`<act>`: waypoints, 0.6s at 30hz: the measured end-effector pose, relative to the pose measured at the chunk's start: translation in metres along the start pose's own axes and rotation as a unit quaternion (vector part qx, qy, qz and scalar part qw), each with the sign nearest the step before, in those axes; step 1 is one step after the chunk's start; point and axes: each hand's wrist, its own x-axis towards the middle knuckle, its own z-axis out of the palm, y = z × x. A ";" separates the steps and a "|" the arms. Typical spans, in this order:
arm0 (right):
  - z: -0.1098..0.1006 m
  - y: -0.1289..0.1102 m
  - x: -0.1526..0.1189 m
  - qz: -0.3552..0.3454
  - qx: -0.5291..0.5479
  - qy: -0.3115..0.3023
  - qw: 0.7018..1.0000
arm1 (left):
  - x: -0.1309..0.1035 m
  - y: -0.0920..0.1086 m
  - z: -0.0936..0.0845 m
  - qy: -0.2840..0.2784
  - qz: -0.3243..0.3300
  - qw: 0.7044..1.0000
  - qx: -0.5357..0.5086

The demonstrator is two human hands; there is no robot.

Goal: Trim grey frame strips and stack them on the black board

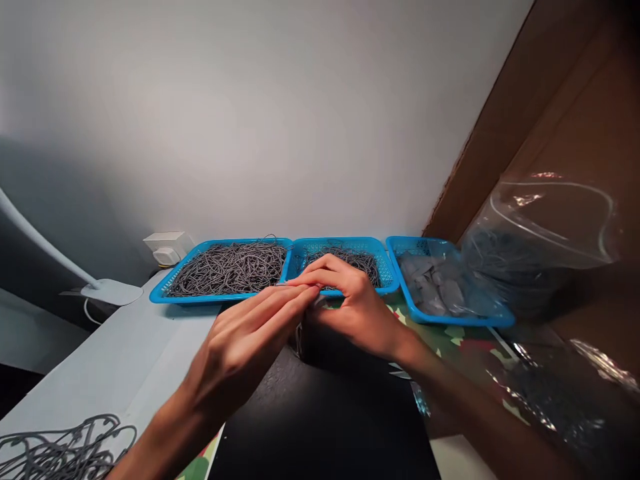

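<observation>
**Two hands meet in front of three blue baskets**

The left hand (250,340) reaches forward with its fingers held straight and close together, their tips touching the fingers of the right hand (353,303). The right hand curls over, its fingers bent down toward the left fingertips. Something small and grey sits where the fingertips meet, but it is hidden between the fingers, so I cannot tell whether either hand is pinching it or only touching it. Both hands hover above a black sheet (320,413) that lies on the table, just in front of the middle basket (387,267).

Three blue plastic baskets stand side by side along the wall. The left basket (173,287) is heaped with grey cords. The middle basket holds a thinner layer of the same cords, partly hidden behind the right hand. The right basket (415,310) holds flat grey pieces.

To the right, a clear plastic bag (545,227) filled with dark grey material leans against a brown board. More clear plastic lies below it on a patterned cloth (463,347). At the bottom left, a loose bunch of grey cords (65,450) lies on the pale table (115,353). A white lamp base (113,291) and a white wall socket (167,248) sit near the left basket.
</observation>
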 end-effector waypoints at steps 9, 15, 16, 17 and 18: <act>0.010 0.005 -0.007 -0.037 -0.047 0.036 0.998 | -0.012 0.001 -0.013 -0.042 0.029 0.998 0.044; 0.009 -0.001 -0.005 0.006 0.011 0.034 0.999 | -0.009 0.006 -0.008 0.012 -0.045 0.999 0.024; 0.009 -0.003 -0.004 0.017 0.021 0.036 0.999 | -0.009 0.006 -0.006 0.023 -0.047 0.998 0.024; 0.009 -0.004 -0.004 0.026 0.031 0.041 0.998 | -0.009 0.008 -0.005 0.033 -0.045 0.998 0.026; 0.009 -0.006 -0.004 0.031 0.039 0.048 0.998 | -0.010 0.009 -0.005 0.040 -0.043 0.998 0.031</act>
